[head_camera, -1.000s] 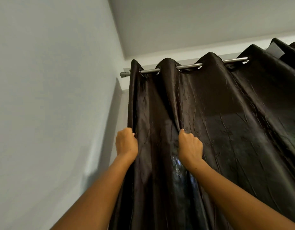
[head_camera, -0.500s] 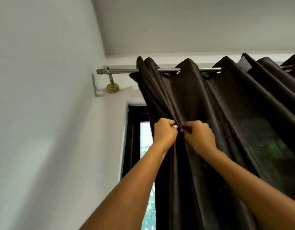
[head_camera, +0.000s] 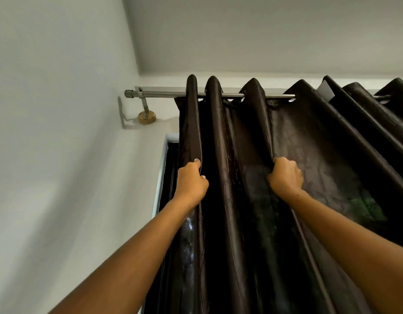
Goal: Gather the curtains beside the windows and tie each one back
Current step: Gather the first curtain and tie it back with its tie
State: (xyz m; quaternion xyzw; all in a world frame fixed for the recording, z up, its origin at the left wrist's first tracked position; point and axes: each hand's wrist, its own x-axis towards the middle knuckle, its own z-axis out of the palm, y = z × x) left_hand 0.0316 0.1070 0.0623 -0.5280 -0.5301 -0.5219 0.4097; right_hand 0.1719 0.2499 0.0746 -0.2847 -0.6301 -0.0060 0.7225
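A dark brown, shiny curtain (head_camera: 313,155) hangs in folds by its eyelets from a metal rod (head_camera: 164,94). My left hand (head_camera: 191,183) grips the leftmost fold at its outer edge, fingers curled round the fabric. My right hand (head_camera: 285,176) grips a fold two pleats further right, at about the same height. Both arms reach upward. A strip of dark window frame (head_camera: 169,168) shows just left of the curtain edge; the glass is hidden by the fabric.
A white side wall (head_camera: 60,155) closes in on the left, meeting the ceiling (head_camera: 264,30) above. The rod's end sits on a bracket with a round wooden base (head_camera: 146,117). More curtain folds (head_camera: 395,96) continue off the right edge.
My hands, close together half a second ago, have spread apart. The right hand has taken a fold further right, and the curtain covers the glass that showed.
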